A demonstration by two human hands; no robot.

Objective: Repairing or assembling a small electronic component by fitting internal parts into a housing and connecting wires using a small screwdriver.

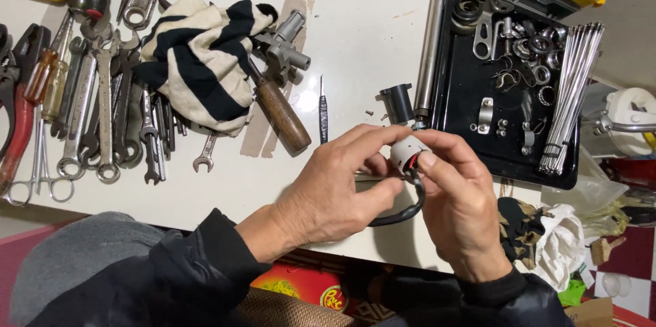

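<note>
From up here I see both forearms coming in from the bottom edge, dark sleeves pushed to the wrists, meeting just above the near edge of the white table (355, 40). My left hand (335, 190) lies palm-down and rolled slightly inward, its forefinger and thumb stretched toward the middle and closed on the small white cylindrical plug (408, 153). My right hand (458, 204) comes from the other side, knuckles up, thumb and forefinger pinched on the same plug — so both hands are clamped on it, fingertips nearly meeting.

The plug sits between the two hands, held clear of the table top, just short of the black tray (451, 88). Its long axis runs on a slant: the pale end points up and away from me toward the tray, the lower end points down toward my body. From that lower end red and black wires show, and a black cable (403, 212) hangs out, curving down and back to the left under my left hand (its far end is hidden behind the palm).

Beyond the fingers stand a small black spool (397, 101) and a long grey metal tube (429, 50) lying along the tray's left rim. Well to the left lie a striped cloth (198, 60), a wooden-handled tool (281, 114) and a spread of wrenches (102, 108).
</note>
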